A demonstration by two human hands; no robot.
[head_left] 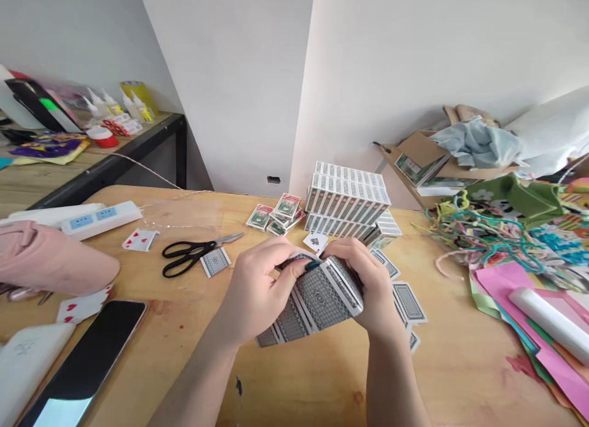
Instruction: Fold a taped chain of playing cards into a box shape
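Both hands grip joined playing cards (pixel 317 298), grey patterned backs toward me, raised above the wooden table. My left hand (pixel 264 286) pinches their upper left part, its dark-nailed thumb pressing on the face. Wrapped round the right end, where the cards bend into a side, is my right hand (pixel 361 273); some of its fingers are hidden behind. Just beyond the hands lies an ace of spades card (pixel 315 241). Loose cards (pixel 409 302) are spread by my right wrist. Left of my hands, black-handled scissors (pixel 188 255) lie beside a card piece (pixel 215 262).
Stacked card boxes (pixel 347 197) and several loose card packs (pixel 285 207) stand at the back. On the left are a power strip (pixel 103 218), a pink pouch (pixel 55 258) and a phone (pixel 87 359). Tangled yarn (pixel 497 224) and coloured paper (pixel 519 310) lie right.
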